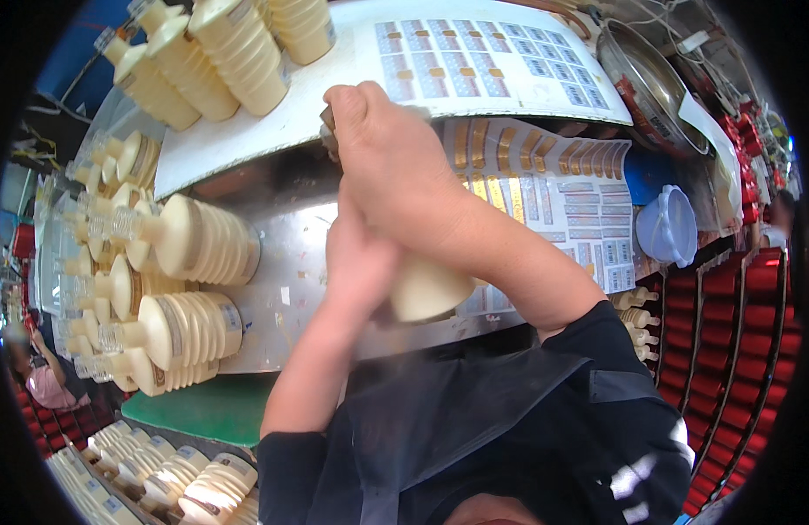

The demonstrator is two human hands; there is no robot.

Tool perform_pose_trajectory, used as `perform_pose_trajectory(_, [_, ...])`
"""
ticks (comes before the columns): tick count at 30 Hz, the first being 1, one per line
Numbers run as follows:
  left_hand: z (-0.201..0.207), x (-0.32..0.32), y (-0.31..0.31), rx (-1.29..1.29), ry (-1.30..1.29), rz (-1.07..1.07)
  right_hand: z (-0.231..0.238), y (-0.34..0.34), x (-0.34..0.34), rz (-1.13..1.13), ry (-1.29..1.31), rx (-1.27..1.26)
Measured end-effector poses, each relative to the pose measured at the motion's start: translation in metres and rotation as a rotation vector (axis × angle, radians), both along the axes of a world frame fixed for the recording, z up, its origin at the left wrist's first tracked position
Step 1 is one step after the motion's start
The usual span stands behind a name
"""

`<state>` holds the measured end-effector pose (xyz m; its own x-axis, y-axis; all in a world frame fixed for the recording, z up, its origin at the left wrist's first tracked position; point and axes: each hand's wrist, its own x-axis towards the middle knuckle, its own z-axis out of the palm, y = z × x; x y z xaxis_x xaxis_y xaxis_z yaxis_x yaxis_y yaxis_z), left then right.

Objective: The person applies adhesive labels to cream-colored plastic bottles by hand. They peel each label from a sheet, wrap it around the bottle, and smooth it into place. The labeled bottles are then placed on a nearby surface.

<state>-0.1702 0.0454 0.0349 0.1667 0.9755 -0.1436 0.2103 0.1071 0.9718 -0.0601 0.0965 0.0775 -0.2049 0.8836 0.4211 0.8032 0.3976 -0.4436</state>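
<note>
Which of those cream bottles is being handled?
The mostly hidden bottle at the centre, its base jutting past the left hand; the other bottles are away from both hands.

Black shirt [584, 446] (short-sleeved), dark apron [448, 420]

Free room: a bare strip of silver metal desk [282, 249] between ribbed cream plastic bottles [203, 241] at left and the left hand [359, 258]. Obstacles: the overlapping right hand [391, 162] at centre; beyond, a raised white board [356, 52]; at right, a pale lilac plastic tub [671, 226].
</note>
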Motion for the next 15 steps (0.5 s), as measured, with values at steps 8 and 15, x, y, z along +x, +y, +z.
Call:
perform_pose_trajectory(8, [-0.026,-0.014,0.004,-0.107,-0.512,-0.071,-0.045,0.001,0.066,-0.196,0.492,0.037])
perform_pose_trajectory(15, [-0.028,-0.012,-0.009,-0.125,-0.440,0.033,-0.063,-0.012,0.109,-0.169,0.737,-0.031])
